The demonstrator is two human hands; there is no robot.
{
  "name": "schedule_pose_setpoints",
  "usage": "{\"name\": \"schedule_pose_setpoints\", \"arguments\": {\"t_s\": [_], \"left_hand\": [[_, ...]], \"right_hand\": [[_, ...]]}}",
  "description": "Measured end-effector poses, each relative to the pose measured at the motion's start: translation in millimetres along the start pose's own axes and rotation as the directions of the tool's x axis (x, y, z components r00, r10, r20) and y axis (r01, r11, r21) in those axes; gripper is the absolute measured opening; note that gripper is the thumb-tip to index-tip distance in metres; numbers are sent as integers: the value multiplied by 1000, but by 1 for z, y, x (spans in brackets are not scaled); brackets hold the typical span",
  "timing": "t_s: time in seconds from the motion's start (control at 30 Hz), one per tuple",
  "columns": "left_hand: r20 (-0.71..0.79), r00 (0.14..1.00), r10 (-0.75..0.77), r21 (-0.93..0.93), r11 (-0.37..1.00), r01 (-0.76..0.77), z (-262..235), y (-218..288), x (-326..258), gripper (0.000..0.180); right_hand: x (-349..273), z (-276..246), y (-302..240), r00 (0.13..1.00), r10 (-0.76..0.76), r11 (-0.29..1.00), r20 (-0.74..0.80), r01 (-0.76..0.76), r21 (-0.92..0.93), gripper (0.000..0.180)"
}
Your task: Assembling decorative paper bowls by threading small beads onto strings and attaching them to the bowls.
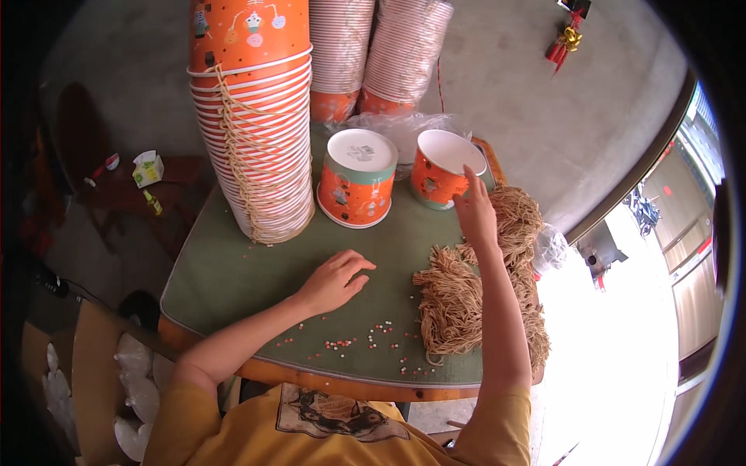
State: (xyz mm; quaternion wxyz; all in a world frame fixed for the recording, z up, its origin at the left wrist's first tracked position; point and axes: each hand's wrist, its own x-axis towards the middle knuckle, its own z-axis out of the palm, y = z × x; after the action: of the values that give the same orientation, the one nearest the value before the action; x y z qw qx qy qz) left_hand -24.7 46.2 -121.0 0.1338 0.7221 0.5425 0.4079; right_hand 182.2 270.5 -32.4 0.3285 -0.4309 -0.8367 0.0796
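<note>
My left hand point(334, 281) hovers over or rests on the green tabletop, its fingers loosely bent, thumb apart, nothing in it. Raised at the right, my right hand point(475, 213) has its forefinger stretched and thumb apart. It overlaps the rim of an upright orange paper bucket point(432, 177); whether it touches the rim I cannot tell. Left of that bucket, another orange paper bucket point(356, 196) stands upside down. A bundle of tan cords point(452, 303) lies beside my right forearm, and more cords point(516, 221) lie behind it. Small white and orange beads point(339, 343) are scattered near the front edge.
A tall stack of nested orange buckets point(260, 147), with thin cord strung down its side, rises at the left. Plastic-wrapped stacks point(404, 54) stand behind. Clear plastic point(408, 128) lies at the back. A cardboard box point(97, 380) with plastic bags sits lower left.
</note>
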Motion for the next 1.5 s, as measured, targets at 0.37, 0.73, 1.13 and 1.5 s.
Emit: {"name": "schedule_pose_setpoints", "arguments": {"t_s": [0.37, 0.73, 1.13, 1.5], "left_hand": [[-169, 940, 298, 322, 918, -233, -38, 53, 66, 56], [59, 867, 496, 469, 753, -462, -54, 92, 49, 22], [-20, 952, 307, 550, 798, -246, -51, 89, -13, 32], [-48, 957, 286, 504, 834, -224, -48, 87, -11, 34]], "right_hand": [[-24, -47, -7, 979, -149, 965, -140, 175, 195, 12], [-126, -79, -48, 988, -115, 894, -98, 146, 423, 20], [-171, -41, -16, 993, -77, 989, -90, 65, -129, 4], [-143, -32, 12, 994, -111, 984, -5, 109, -140, 5]]}}
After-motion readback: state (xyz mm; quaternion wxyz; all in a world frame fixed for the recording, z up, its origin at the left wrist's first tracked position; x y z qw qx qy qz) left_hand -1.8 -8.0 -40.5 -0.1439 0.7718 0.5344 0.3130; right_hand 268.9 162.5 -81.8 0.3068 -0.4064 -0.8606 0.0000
